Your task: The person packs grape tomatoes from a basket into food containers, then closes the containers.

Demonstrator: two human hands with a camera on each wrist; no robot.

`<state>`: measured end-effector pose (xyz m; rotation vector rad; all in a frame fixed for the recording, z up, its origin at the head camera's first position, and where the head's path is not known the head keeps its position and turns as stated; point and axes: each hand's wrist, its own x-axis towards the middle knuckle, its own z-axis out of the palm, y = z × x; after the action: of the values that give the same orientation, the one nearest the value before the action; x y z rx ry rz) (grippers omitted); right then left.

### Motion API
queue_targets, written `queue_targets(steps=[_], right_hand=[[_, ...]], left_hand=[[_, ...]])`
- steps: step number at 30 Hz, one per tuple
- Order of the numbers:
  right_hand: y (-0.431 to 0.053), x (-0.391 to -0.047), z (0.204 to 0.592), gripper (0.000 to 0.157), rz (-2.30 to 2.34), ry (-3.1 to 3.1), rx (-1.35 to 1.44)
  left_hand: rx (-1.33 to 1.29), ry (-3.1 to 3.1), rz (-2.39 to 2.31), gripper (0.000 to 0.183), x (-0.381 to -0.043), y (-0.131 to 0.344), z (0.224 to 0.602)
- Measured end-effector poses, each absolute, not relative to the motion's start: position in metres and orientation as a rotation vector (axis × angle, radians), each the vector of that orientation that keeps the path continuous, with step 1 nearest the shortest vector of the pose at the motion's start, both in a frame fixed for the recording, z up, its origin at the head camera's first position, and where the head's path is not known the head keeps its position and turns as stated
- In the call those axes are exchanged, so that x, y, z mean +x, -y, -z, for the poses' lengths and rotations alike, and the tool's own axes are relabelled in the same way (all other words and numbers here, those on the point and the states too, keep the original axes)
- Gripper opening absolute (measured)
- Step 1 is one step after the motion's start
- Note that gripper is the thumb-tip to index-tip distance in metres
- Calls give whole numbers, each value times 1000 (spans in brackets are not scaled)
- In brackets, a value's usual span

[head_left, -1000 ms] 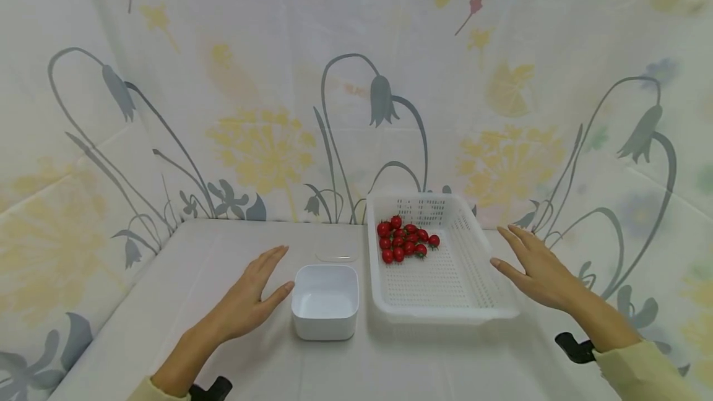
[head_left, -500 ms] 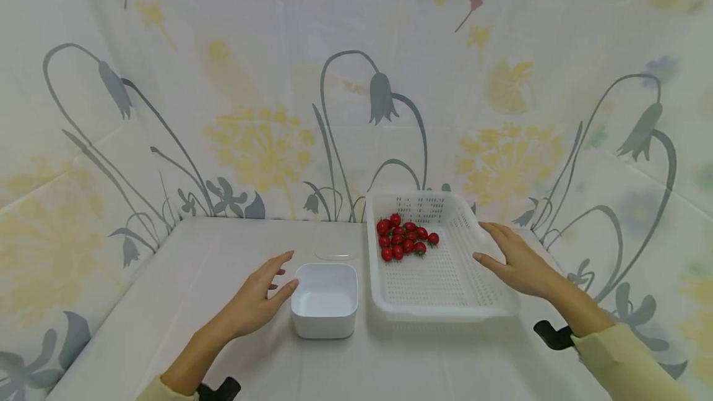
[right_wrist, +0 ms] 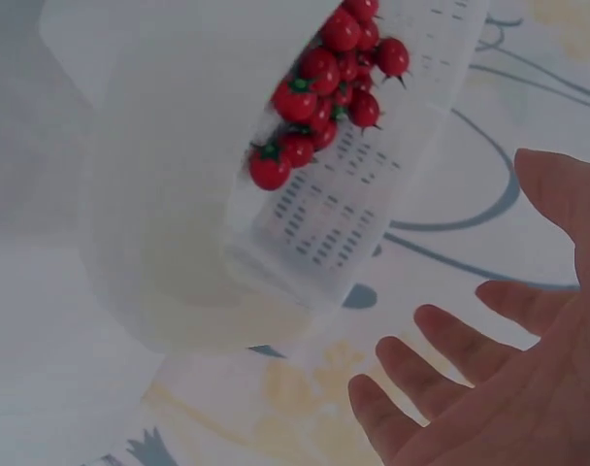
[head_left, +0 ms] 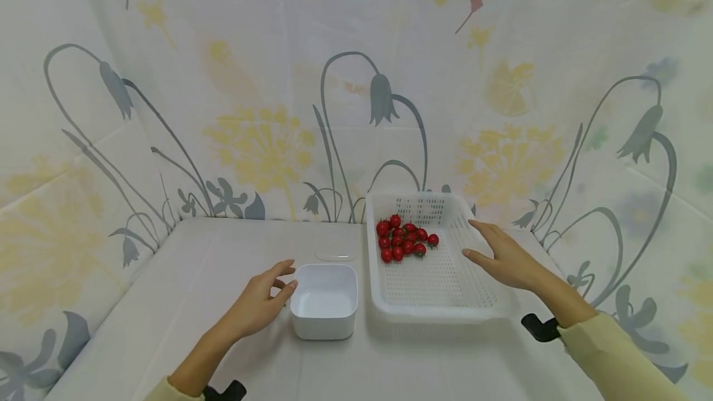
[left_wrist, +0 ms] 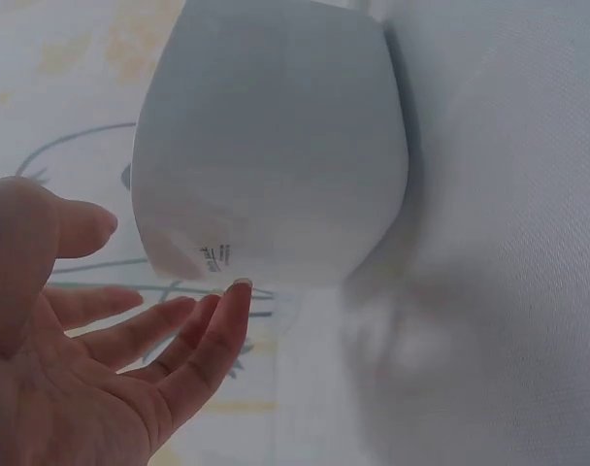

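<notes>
A white square container [head_left: 325, 327] stands on the table, its inside bare in the head view. Just left of its rim is my left hand [head_left: 257, 303], fingers loosely bent and holding nothing; in the left wrist view the fingertips [left_wrist: 239, 291] come close to the container wall [left_wrist: 276, 146]. Several cherry tomatoes [head_left: 398, 241] with green stems lie in the far left part of a white perforated basket [head_left: 445, 313]. My right hand [head_left: 509, 262] hovers over the basket's right rim, fingers spread and nothing in them. The right wrist view shows the tomatoes [right_wrist: 319, 73] beyond that hand [right_wrist: 499, 388].
A clear, thin-edged lid-like piece [head_left: 335, 255] lies behind the container. The white-covered table [head_left: 167, 302] meets a flower-printed cloth [head_left: 267, 79] at the back. Container and basket stand side by side with a narrow gap.
My right hand has moved left, from beside the basket to over its right rim. The left hand has drawn slightly nearer the container, its fingers bending more. Tomatoes and containers stay put.
</notes>
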<state>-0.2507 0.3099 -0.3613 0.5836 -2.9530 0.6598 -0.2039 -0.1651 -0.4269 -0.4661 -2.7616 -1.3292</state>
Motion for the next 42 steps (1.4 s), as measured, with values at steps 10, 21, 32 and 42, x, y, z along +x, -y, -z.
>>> queue_targets(steps=[10,21,32,42], right_hand=[[-298,-266,356,71,-725,2974,614],[-287,-287,355,69,-832,3060,549],[-277,-311,355,73,-994,3186,374],[-273,-328,367,67,-1114,3213,303]], left_hand=[[-396,2741,1540,45,-202,161,431],[-339,2700,1632,43,-202,158,437],[-284,2671,1661,38,-202,156,437],[-242,2667,1659,38,-201,153,437]])
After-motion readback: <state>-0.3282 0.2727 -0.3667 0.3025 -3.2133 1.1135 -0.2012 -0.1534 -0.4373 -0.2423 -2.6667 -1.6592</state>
